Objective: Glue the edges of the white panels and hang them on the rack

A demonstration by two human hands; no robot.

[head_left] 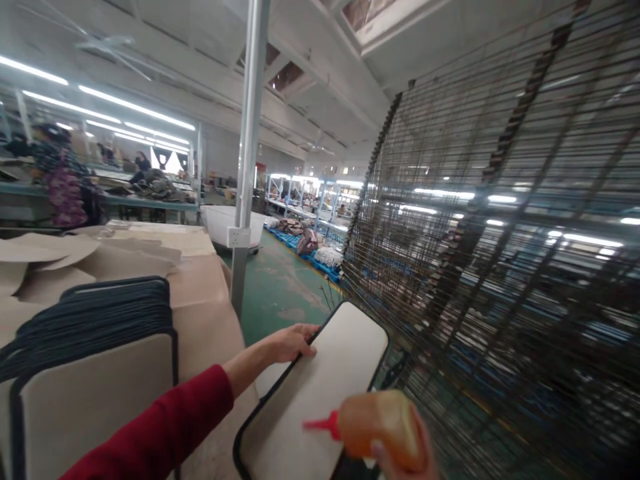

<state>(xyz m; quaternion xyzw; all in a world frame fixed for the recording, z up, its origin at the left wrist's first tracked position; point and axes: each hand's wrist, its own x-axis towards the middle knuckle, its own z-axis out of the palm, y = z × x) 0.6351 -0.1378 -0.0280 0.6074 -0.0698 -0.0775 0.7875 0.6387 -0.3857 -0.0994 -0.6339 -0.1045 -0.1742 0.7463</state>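
A pale flat panel with rounded corners and a dark edge trim lies tilted in front of me. My left hand grips its left edge, thumb on the pale face and fingers toward the underside. Over the panel's lower part, my right hand is wrapped around a squeeze bottle of amber liquid. The bottle's red nozzle points left above the panel, slightly blurred; whether it touches the surface I cannot tell.
At left, a stack of dark-edged panels stands on a brown-covered table beside pale sheets. A metal post rises behind it. Tall wire racks fill the right side. A white cart and a person are farther back.
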